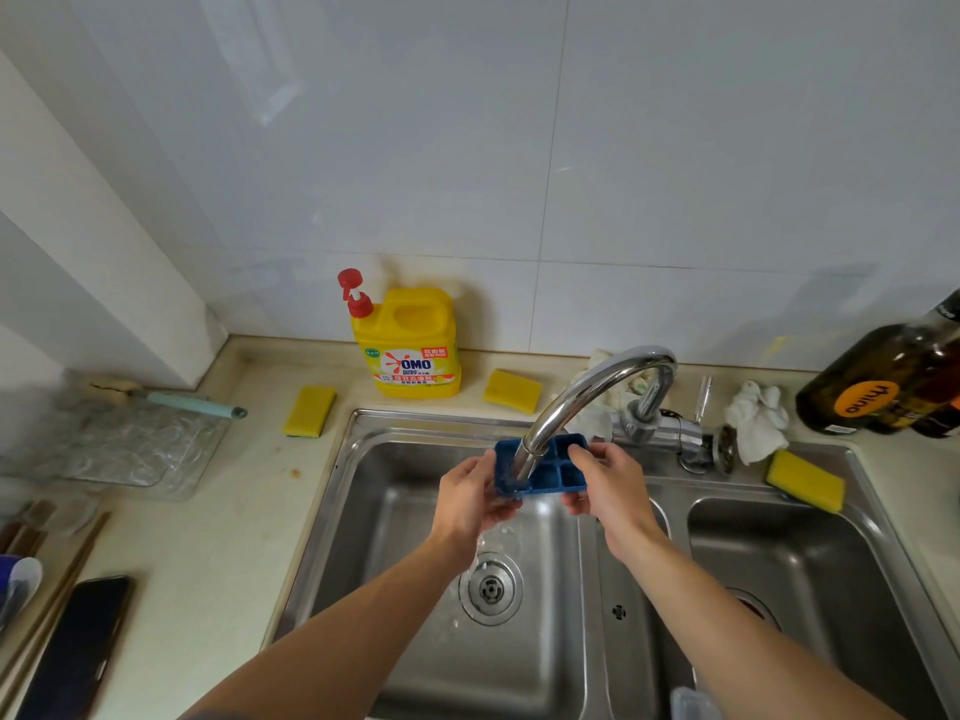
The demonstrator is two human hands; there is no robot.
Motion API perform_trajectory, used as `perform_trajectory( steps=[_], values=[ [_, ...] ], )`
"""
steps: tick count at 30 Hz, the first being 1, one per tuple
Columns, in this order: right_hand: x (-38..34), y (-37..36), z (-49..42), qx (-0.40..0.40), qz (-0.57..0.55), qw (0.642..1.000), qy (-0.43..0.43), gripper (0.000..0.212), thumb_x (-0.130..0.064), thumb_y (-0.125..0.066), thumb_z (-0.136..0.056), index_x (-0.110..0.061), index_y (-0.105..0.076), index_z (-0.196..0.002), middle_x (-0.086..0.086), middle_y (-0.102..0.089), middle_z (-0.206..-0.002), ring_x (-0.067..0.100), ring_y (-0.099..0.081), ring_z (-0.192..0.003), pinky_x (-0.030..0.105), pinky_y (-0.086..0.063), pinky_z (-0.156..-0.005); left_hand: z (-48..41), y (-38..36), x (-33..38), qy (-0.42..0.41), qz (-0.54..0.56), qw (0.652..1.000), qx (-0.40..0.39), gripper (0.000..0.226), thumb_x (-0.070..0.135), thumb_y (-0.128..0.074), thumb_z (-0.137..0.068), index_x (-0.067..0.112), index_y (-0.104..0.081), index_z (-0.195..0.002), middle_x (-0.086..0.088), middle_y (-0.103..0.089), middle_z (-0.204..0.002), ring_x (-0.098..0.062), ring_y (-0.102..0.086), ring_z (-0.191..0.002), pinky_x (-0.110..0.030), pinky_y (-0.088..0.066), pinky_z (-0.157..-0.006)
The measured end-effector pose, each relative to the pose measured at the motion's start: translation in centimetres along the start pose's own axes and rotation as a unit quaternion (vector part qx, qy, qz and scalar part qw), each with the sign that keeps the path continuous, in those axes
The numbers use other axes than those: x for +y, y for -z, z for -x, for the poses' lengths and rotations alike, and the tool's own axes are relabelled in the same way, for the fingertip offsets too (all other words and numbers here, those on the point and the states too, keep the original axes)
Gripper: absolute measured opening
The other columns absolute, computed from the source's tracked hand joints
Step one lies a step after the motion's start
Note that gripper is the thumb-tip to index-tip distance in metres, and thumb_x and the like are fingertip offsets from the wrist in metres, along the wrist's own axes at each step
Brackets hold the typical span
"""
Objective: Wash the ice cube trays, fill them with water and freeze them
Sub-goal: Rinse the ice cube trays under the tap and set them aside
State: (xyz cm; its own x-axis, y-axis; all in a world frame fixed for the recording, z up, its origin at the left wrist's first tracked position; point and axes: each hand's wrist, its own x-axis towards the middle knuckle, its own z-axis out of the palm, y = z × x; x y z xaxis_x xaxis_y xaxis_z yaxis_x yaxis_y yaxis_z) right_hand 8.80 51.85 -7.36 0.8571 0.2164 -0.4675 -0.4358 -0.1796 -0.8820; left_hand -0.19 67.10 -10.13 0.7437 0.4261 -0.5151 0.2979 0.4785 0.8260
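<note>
Left hand (475,498), right hand (605,491): each grip closed on a tray (550,472) end, under tap (587,392), sink (415,426) 12 o'clock. You're likely mid-rinse; filling, freezing remain.

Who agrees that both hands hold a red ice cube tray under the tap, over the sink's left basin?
Wrong colour: in the head view the left hand and right hand hold a blue ice cube tray under the tap, over the sink's left basin.
</note>
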Motion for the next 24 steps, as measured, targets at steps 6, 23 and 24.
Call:
perform_trajectory(
  steps=[6, 23, 24],
  values=[
    [1.0, -1.4, 0.2, -0.061, -0.004, 0.996, -0.064, 0.011, -0.018, -0.054, -0.105, -0.013, -0.064, -0.108, 0.019, -0.073, -0.098, 0.036, -0.076, -0.07, 0.038, -0.062, -0.06, -0.3, 0.3, 0.7, -0.067, -0.049, 0.992, 0.096, 0.035, 0.045, -0.059, -0.098, 0.01, -0.063, -0.095, -0.002, -0.066, -0.078, -0.007, -0.057, -0.051, -0.021, -0.049, -0.052],
    [1.0, -2.3, 0.7, -0.13, -0.059, 0.972, -0.186, 0.029, -0.015, -0.05, -0.108, 0.006, -0.061, -0.124, 0.031, -0.071, -0.113, 0.043, -0.07, -0.089, 0.048, -0.062, -0.082, -0.1, 1.1, 0.8, -0.167, -0.167, 0.964, 0.122, 0.029, 0.051, -0.067, -0.089, 0.022, -0.067, -0.089, 0.009, -0.068, -0.073, -0.001, -0.061, -0.064, -0.024, -0.053, -0.064],
    [1.1, -2.3, 0.8, -0.131, -0.057, 0.972, -0.187, 0.028, -0.015, -0.051, -0.108, 0.006, -0.063, -0.122, 0.03, -0.072, -0.111, 0.044, -0.071, -0.09, 0.048, -0.062, -0.082, -0.1, 1.1, 0.7, -0.164, -0.172, 0.963, 0.124, 0.029, 0.051, -0.068, -0.088, 0.022, -0.067, -0.089, 0.009, -0.068, -0.073, 0.0, -0.061, -0.064, -0.024, -0.053, -0.063]
  ],
)
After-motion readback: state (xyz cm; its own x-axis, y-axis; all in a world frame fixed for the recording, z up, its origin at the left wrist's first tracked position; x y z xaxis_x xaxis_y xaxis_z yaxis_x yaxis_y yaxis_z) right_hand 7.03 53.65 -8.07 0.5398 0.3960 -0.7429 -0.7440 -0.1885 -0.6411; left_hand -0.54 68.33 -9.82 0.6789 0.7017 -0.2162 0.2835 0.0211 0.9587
